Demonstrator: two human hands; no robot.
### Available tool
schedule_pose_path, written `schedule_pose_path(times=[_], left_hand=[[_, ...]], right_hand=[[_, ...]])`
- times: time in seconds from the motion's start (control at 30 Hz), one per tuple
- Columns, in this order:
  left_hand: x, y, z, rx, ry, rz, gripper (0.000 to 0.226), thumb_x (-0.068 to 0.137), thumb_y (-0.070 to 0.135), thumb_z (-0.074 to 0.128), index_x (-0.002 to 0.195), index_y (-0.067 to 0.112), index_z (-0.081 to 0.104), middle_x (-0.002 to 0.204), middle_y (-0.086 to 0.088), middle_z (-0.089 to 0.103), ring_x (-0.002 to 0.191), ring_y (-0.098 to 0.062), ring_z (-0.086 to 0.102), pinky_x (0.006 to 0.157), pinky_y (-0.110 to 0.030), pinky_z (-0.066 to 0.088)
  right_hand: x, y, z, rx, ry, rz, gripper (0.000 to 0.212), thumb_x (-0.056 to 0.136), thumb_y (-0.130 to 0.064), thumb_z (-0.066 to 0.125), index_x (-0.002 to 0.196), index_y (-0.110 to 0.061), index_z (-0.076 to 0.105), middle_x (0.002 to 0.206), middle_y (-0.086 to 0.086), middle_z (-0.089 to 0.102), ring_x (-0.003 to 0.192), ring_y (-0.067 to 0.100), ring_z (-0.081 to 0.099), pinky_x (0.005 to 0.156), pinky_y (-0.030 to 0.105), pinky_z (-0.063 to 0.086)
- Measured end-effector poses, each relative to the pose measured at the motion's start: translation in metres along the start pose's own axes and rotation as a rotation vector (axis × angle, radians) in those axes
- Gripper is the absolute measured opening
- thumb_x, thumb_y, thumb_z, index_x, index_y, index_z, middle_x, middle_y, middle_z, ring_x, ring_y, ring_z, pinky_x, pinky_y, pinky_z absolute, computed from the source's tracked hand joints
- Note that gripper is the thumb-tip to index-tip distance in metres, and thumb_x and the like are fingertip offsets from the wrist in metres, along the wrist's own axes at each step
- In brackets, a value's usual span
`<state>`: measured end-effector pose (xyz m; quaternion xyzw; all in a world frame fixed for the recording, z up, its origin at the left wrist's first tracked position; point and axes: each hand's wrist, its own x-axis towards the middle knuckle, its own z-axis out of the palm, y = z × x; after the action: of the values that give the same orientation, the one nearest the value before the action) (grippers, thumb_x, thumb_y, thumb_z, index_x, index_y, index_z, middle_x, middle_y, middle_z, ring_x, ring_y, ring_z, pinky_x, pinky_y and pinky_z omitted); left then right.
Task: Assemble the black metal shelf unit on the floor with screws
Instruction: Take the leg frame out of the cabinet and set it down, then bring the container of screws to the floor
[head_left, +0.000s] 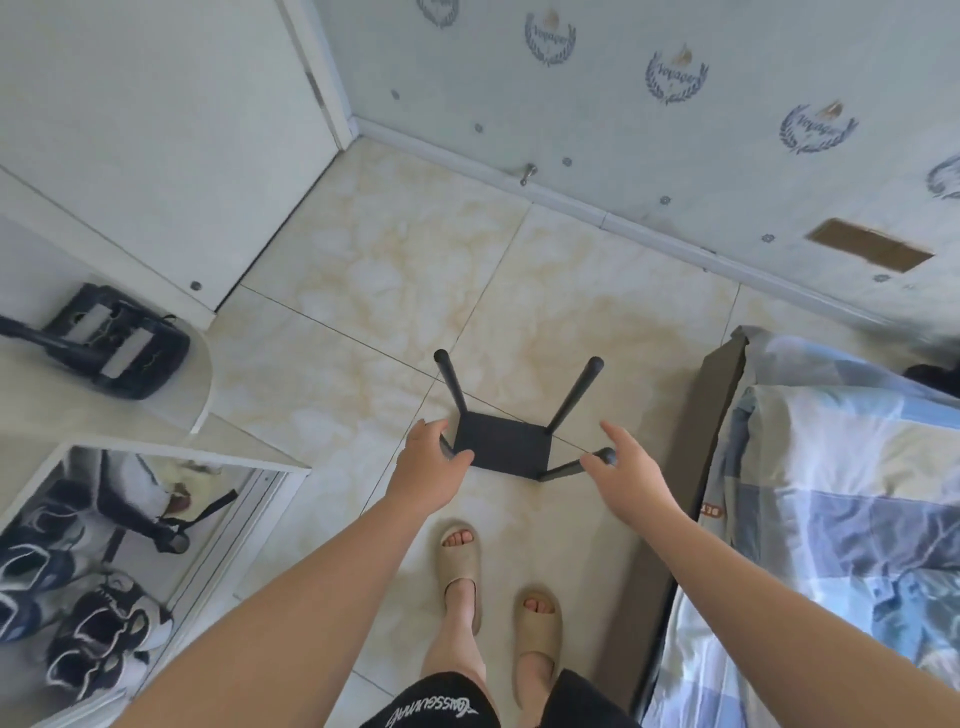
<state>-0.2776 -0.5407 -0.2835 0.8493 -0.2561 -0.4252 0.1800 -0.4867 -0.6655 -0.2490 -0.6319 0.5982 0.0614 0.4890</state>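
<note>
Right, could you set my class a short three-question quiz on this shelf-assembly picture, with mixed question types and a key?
1. True or false: the black shelf unit stands on the floor with its legs pointing up.
2. How many legs does it have? A two, B three, C four.
3. Fill in: the left hand grips a near ____ of the unit.
Key: 1 true; 2 C; 3 leg.

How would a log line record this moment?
shelf unit: upside down | left hand: at its left side | right hand: at near-right leg | grip: unclear
</note>
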Motion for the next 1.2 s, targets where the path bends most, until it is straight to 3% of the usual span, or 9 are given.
schedule_pose_path(times=[0.1,0.17,0.23,0.43,0.63,0.73,0.93,1.07,1.2], left_hand=[[-0.045,0.001,-0.012,0.057,0.127,0.082,0.062,0.096,0.041,0.059,0.151,0.028,0.034,0.167,-0.002,0.006,0.15,-0.028,0.02,0.112,-0.044,0.036],[-0.079,-0.003,-0.021,0.091,0.242,0.131,0.065,0.096,0.044,0.059,0.152,0.03,0.029,0.168,-0.002,0.002,0.151,-0.027,0.012,0.114,-0.043,0.031],[-0.112,-0.011,-0.029,0.134,0.339,0.146,0.069,0.097,0.049,0.054,0.155,0.033,0.022,0.168,0.0,-0.002,0.153,-0.026,0.003,0.119,-0.043,0.023],[-0.185,-0.049,-0.054,0.248,0.539,0.082,0.076,0.095,0.066,0.041,0.158,0.04,0.007,0.167,0.004,-0.014,0.154,-0.024,-0.01,0.123,-0.045,0.007],[-0.23,-0.101,-0.096,0.205,0.698,-0.058,0.08,0.094,0.072,0.034,0.154,0.047,-0.012,0.16,0.01,-0.034,0.15,-0.021,-0.027,0.123,-0.05,-0.006],[-0.242,-0.133,-0.125,0.181,0.761,-0.114,0.081,0.093,0.073,0.033,0.154,0.047,-0.015,0.16,0.01,-0.035,0.149,-0.021,-0.03,0.122,-0.051,-0.009],[-0.26,-0.223,-0.2,0.152,0.825,-0.216,0.087,0.077,0.084,0.005,0.151,0.048,-0.022,0.156,0.012,-0.04,0.149,-0.023,-0.029,0.121,-0.05,-0.009],[-0.269,-0.284,-0.249,0.124,0.834,-0.259,0.085,0.077,0.084,0.004,0.147,0.049,-0.027,0.159,0.01,-0.037,0.149,-0.024,-0.028,0.12,-0.05,-0.01],[-0.275,-0.336,-0.291,0.092,0.844,-0.316,0.09,0.076,0.084,0.002,0.154,0.044,-0.017,0.164,0.007,-0.026,0.152,-0.025,-0.021,0.122,-0.05,-0.003]], right_hand=[[-0.038,-0.011,-0.002,-0.148,-0.048,-0.205,0.063,0.103,-0.034,0.053,0.159,-0.029,0.024,0.151,0.002,0.043,0.115,0.021,0.05,0.099,0.035,0.044],[-0.06,-0.016,-0.001,-0.303,-0.075,-0.349,0.066,0.103,-0.04,0.052,0.16,-0.031,0.02,0.163,-0.004,0.029,0.145,0.022,0.033,0.119,0.045,0.029],[-0.08,-0.025,0.004,-0.453,-0.098,-0.493,0.069,0.103,-0.047,0.048,0.161,-0.032,0.014,0.167,-0.008,0.018,0.155,0.018,0.011,0.126,0.045,0.011],[-0.128,-0.075,0.036,-0.691,-0.183,-0.815,0.073,0.103,-0.056,0.04,0.16,-0.038,-0.002,0.169,-0.014,-0.004,0.155,0.015,-0.013,0.126,0.047,-0.008],[-0.169,-0.14,0.094,-0.847,-0.213,-1.118,0.074,0.102,-0.059,0.034,0.157,-0.043,-0.013,0.165,-0.018,-0.017,0.154,0.016,-0.022,0.123,0.045,-0.012],[-0.184,-0.174,0.132,-0.891,-0.225,-1.208,0.073,0.102,-0.06,0.031,0.155,-0.045,-0.018,0.162,-0.019,-0.024,0.152,0.016,-0.026,0.12,0.043,-0.015],[-0.218,-0.244,0.231,-0.92,-0.257,-1.295,0.074,0.096,-0.065,0.021,0.154,-0.045,-0.019,0.157,-0.02,-0.032,0.15,0.014,-0.029,0.123,0.045,-0.01],[-0.24,-0.288,0.297,-0.877,-0.303,-1.293,0.072,0.103,-0.058,0.033,0.154,-0.045,-0.017,0.157,-0.021,-0.03,0.153,0.017,-0.023,0.123,0.042,-0.008],[-0.257,-0.329,0.357,-0.81,-0.342,-1.282,0.073,0.103,-0.053,0.041,0.154,-0.044,-0.012,0.163,-0.019,-0.018,0.155,0.017,-0.015,0.125,0.042,0.001]])
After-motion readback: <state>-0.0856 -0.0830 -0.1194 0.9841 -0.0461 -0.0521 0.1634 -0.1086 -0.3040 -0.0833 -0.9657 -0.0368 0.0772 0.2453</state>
